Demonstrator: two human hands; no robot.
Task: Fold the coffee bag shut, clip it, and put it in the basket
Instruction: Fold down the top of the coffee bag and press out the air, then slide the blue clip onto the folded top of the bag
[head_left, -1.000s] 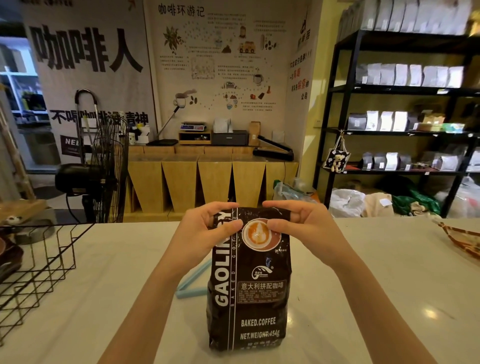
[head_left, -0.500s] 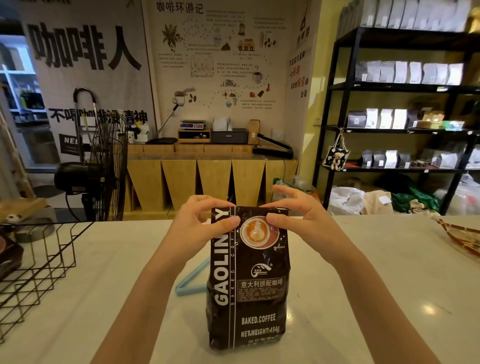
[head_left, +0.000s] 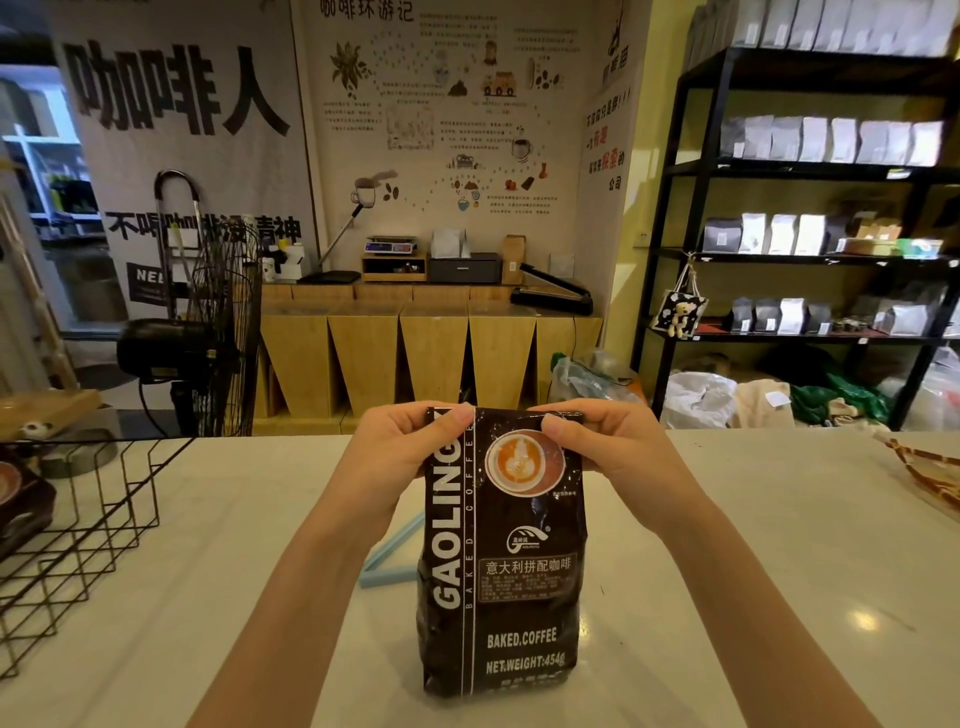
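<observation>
— From the head view, where has the coffee bag (head_left: 501, 551) got to?

— Standing upright on the white worktop (head_left: 727, 571), about midway across and close to the near edge. The left hand (head_left: 395, 457) has its grip clamped on the top left corner, thumb across the front, and the right hand (head_left: 618, 447) is pinched on the top right corner the same way.

— So is it folded?

— I'd judge the fold is just being made. The top edge looks flattened and turned over between the fingers, but I can't tell how many turns it has (the fingers hide the back of it).

— And the clip?

— The pale blue clip (head_left: 389, 556) lies flat on the worktop just behind the bag's left side, partly hidden by the left forearm. Nobody is touching it, so clipping is not yet done.

— The basket?

— The black wire basket (head_left: 88, 525) sits at the left edge of the worktop, well apart from the bag. By my reckoning, finishing the fold, clipping and the move into the basket are all left.
</observation>
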